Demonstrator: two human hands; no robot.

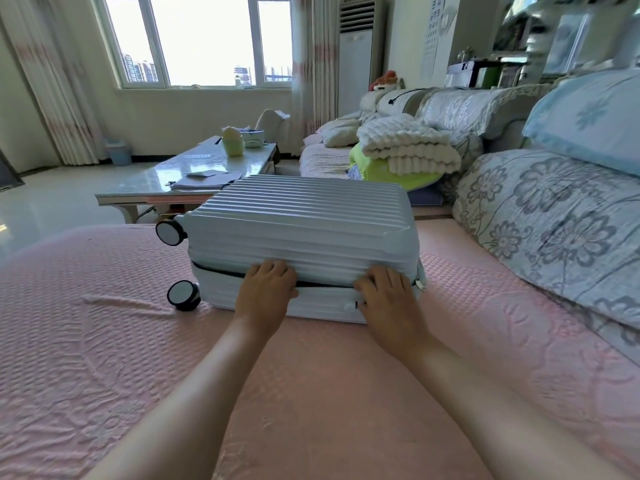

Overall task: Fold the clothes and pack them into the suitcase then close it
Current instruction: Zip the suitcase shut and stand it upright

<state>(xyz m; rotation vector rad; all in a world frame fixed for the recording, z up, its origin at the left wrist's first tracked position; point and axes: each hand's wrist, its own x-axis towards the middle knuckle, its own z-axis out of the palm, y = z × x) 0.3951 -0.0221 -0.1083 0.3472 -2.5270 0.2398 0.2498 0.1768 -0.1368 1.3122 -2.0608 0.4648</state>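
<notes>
The suitcase (301, 233) lies at our 12 o'clock, its seam (211, 268) running 9 to 3; our left hand (266, 291) presses the lid (298, 199), fingers together; our right hand (389, 299) curls on the seam, nearer the zip pull (420, 285) at 3; whether it pinches anything, we cannot tell.

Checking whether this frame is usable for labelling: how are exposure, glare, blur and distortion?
Head view: the window is blown out white. Head view: glare sits on the glossy coffee table. Head view: the shelves at upper right are smeared by blur, and the wide angle bends the edges, leaning the curtain. Head view: suitcase, left hand and right hand are sharp.
</notes>
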